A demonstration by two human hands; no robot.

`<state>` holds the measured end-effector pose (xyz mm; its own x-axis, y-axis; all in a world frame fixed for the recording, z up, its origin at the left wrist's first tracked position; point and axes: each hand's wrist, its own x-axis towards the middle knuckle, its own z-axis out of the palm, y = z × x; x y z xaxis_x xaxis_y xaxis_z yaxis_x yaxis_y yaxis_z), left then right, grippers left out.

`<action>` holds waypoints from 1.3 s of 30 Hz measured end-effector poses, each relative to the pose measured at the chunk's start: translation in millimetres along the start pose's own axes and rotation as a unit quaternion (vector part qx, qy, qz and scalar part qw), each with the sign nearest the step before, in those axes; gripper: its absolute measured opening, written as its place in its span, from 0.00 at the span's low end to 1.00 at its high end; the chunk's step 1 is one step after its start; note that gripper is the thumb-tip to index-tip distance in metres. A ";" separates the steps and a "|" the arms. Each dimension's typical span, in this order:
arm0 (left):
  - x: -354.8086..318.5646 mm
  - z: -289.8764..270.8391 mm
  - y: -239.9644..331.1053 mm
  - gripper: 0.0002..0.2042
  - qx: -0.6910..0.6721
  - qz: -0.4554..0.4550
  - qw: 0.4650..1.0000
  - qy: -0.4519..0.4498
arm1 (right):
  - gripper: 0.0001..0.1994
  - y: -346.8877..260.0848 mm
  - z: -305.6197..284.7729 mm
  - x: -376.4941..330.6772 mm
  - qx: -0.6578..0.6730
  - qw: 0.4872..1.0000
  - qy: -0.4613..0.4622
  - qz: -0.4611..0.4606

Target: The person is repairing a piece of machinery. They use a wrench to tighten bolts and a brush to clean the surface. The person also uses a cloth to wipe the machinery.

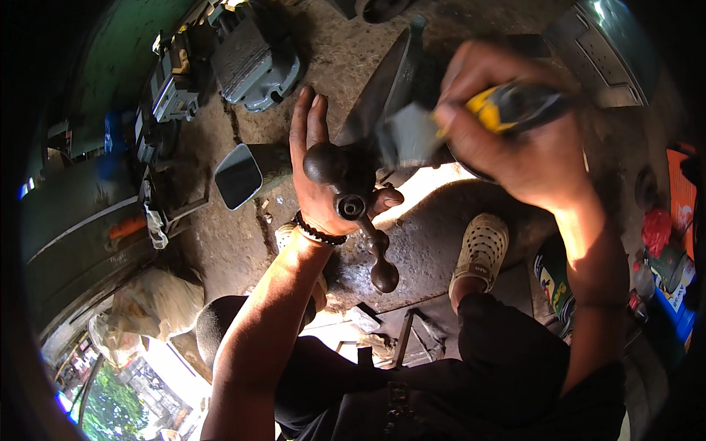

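Note:
My left hand (pixel 312 198), with a dark bead bracelet at the wrist, holds up a dark metal ball-ended crank handle (pixel 351 207). Two of its fingers stretch upward behind the large ball, and the thumb shows on the other side. The handle has a round hub with a bore at its middle and a smaller ball at its lower end. My right hand (pixel 515 140) is closed around a yellow-and-black-handled hand tool (pixel 507 106). That tool's broad grey end points toward the handle and is smeared by motion, so its kind and any contact are unclear.
A grey cast metal part (pixel 257 62) stands at the far left, with an open rectangular tube (pixel 239 176) nearer. A metal panel (pixel 596 51) lies at the far right. Bottles and a red bag (pixel 656 231) stand at right. Below, my clog (pixel 482 246) rests beside loose metal pieces (pixel 404 334).

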<state>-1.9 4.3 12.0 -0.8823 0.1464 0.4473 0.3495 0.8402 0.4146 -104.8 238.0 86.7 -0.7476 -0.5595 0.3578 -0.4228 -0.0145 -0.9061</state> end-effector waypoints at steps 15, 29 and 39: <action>-4.6 3.9 -3.4 0.67 0.008 -0.012 1.000 -0.002 | 0.09 10.8 -12.7 -21.8 -0.086 0.978 -0.025 -0.189; -4.0 3.2 -10.1 0.68 0.045 0.019 0.999 0.001 | 0.11 9.4 19.0 -66.9 0.043 0.980 -0.131 -0.142; -3.1 6.3 -4.4 0.66 -0.023 -0.020 0.999 0.026 | 0.10 17.1 -16.2 -25.6 -0.128 0.975 0.140 -0.113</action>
<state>-2.6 3.5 3.8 -0.8789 0.0854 0.4692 0.3294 0.8201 0.4679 -101.2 265.6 65.7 -0.7160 -0.3166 0.6222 -0.6803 0.1168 -0.7236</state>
